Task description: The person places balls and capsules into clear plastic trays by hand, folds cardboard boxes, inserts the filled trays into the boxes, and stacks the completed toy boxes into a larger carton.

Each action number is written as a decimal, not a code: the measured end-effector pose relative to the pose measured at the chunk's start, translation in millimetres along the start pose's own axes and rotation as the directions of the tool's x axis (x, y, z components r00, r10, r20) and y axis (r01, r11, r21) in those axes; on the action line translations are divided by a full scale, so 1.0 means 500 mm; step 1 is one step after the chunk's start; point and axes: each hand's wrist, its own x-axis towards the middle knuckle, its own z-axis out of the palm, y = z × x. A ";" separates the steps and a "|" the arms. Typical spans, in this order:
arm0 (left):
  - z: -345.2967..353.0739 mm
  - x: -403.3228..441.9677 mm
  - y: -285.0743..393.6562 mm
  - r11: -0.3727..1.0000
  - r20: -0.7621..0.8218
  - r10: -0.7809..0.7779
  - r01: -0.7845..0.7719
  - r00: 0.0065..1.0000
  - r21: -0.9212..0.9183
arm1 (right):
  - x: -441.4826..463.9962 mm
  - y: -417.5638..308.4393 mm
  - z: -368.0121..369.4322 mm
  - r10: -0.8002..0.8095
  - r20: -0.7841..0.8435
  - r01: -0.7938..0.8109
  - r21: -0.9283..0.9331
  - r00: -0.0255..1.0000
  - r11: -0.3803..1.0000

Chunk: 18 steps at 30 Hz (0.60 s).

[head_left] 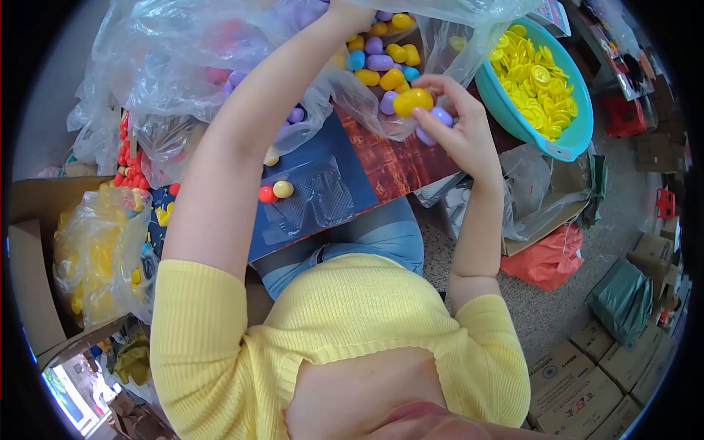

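My right hand (460,128) pinches a yellow egg-shaped plastic capsule (413,103) between thumb and fingers. Purple capsules (441,116) show beside its thumb and palm; whether they are gripped too I cannot tell. Across the top reaches my left arm, and my left hand (353,13) is cut off at the upper edge, over the mouth of a clear plastic bag (161,59); its fingers are hidden. Loose yellow, purple and blue capsules (380,61) lie in the bag just left of my right hand.
A turquoise basin (565,152) of yellow discs stands at the right. On the table lie a clear blister tray (312,198), a red ball (267,194) and a cream ball (283,189). A cardboard box (33,282) with bagged yellow pieces is at the left; cartons (579,396) stand lower right.
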 end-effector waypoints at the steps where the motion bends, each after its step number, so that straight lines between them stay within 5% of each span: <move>1: -0.033 -0.015 0.045 0.988 0.079 -0.022 0.009 0.997 0.156 | -0.014 -0.005 0.003 0.010 0.001 -0.010 0.062 1.000 0.998; 4: -0.113 -0.116 0.157 0.807 0.276 -0.187 -0.012 0.943 0.590 | -0.050 -0.023 0.018 0.023 0.061 -0.032 0.149 0.998 0.988; 5: -0.135 -0.192 0.174 0.891 0.172 -0.025 -0.056 0.985 0.451 | -0.057 -0.029 0.026 0.028 0.100 -0.044 0.164 0.995 0.986; 7: -0.181 -0.369 0.231 0.835 0.002 0.069 -0.059 0.998 0.547 | -0.059 -0.031 0.055 0.038 0.189 -0.076 0.197 0.981 0.977; 10: -0.238 -0.594 0.260 0.958 0.008 -0.226 0.221 0.974 0.182 | -0.054 -0.029 0.143 -0.146 0.282 0.071 0.259 0.948 0.963; 14: -0.197 -0.817 0.222 0.746 -0.193 -0.645 0.664 0.740 0.054 | -0.049 -0.051 0.277 -0.297 0.507 0.240 0.175 0.810 0.955; 18: -0.105 -0.871 0.195 0.679 -0.351 -0.702 0.731 0.620 -0.066 | -0.048 -0.063 0.377 -0.357 0.665 0.469 0.012 0.656 0.883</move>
